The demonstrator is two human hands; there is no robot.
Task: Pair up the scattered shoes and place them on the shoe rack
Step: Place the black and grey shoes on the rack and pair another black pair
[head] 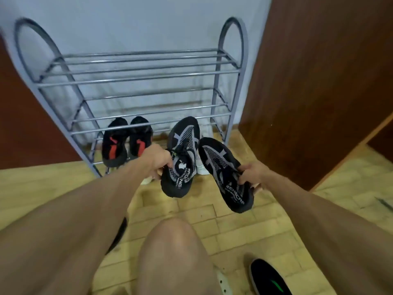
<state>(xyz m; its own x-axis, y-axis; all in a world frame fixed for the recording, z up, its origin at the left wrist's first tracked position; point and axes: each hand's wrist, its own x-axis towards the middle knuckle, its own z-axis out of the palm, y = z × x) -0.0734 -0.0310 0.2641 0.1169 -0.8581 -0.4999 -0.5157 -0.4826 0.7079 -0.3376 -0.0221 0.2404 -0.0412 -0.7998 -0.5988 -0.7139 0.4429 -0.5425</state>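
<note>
The left grip (158, 161) was clenched on the collar of a black-and-grey sneaker (182, 143), with the fingers curled into the shoe opening and the thumb side over the tongue. The right grip (252, 174) grasped the matching sneaker (221, 165) at the same point near the heel. Both shoes were held clear of the tiled floor (234, 231), side by side and just apart, with the toes aimed at the shoe rack (136, 77). Holding by the collar appeared to leave the soles free to be set on the rails, and the parallel carry kept the pair together for a single placement. The rack, of grey metal tube, stood against the wall. A black-and-red pair (127, 143) occupied the left of its lowest tier, toes inward. The space to the right of that pair was the probable destination. A white shoe (203, 170) was partly hidden behind the held sneakers. A black shoe with a green stripe (270, 277) lay on the floor near the person, not yet collected.
</note>
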